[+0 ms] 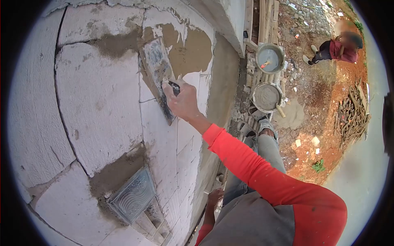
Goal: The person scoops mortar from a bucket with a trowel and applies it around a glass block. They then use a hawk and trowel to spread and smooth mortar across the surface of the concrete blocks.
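Note:
My right hand (183,100) grips the handle of a plastering trowel (158,69), whose flat blade is pressed against the white block wall (98,98). Just above and to the right of the blade lies a patch of wet brown mortar (191,51). My left hand (214,199) hangs low beside my leg, fingers loosely curled, close to the base of the wall; whether it holds anything is unclear. My red sleeve (254,168) runs from the lower right up to the trowel hand.
A glass block (133,194) is set in the wall at lower left, ringed with mortar. Two round pans of mortar (269,57) (266,97) sit on planks below. A person in red (342,47) crouches on the dirt ground; a stick pile (353,115) lies nearby.

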The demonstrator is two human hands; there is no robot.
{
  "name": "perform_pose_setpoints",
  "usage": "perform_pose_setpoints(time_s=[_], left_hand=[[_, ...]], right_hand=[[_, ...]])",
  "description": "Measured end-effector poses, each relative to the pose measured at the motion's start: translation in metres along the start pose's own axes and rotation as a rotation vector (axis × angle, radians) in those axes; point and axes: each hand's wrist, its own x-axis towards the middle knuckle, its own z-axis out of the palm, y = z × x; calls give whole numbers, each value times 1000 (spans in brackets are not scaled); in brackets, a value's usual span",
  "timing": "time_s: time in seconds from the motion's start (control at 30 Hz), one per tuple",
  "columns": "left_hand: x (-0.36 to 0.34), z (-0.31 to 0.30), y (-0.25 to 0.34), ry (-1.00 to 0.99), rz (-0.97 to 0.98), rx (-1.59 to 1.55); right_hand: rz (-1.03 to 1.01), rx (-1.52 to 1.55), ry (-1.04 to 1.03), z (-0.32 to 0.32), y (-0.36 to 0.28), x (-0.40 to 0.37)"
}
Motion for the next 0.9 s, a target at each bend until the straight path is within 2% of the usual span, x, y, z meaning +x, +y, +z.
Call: perform_pose_setpoints(time_s=[0.07, 0.1, 0.17, 0.27, 0.33, 0.4, 0.43, 0.47, 0.5, 0.57, 0.6, 0.67, 0.7, 0.73, 0.83, 0.9], left_hand=[[-14, 9, 12, 52, 108, -168], [-12, 19, 25, 41, 137, -155], [-29, 22, 29, 37, 165, -121], [-32, 24, 27, 71, 105, -117], [-15, 32, 18, 59, 87, -96], [-11, 26, 7, 58, 46, -40], [-12, 35, 18, 71, 49, -18], [9, 32, 11, 29, 255, 165], [46, 21, -1, -13, 461, 341], [43, 27, 30, -208, 431, -27], [12, 55, 87, -344, 167, -564], [5, 63, 126, -850, 163, -882], [0, 78, 145, -950, 214, -884], [-8, 96, 160, -1046, 257, -885], [-11, 146, 182, -1089, 100, -940], [-7, 175, 182, -1133, -81, -1151]], right_hand=[[163, -116, 64, -11, 67, 18], [213, -189, 86, -18, 101, 29], [538, -163, 142, -37, 139, 36], [839, 328, 110, -43, 157, 10], [728, 321, 10, -22, 116, -32], [254, 60, 6, 2, 78, -84], [193, 127, -57, 1, 54, -102], [145, 191, -124, -4, 35, -120], [286, 260, -265, -20, 25, -125], [576, 414, -552, -66, 20, -138], [733, 596, -567, -88, 34, -142], [968, 954, -550, -137, 70, -142], [1040, 1132, -512, -164, 87, -142], [1040, 1119, -460, -187, 105, -146], [1056, 1061, -312, -241, 149, -165], [1088, 991, -243, -265, 160, -170]])
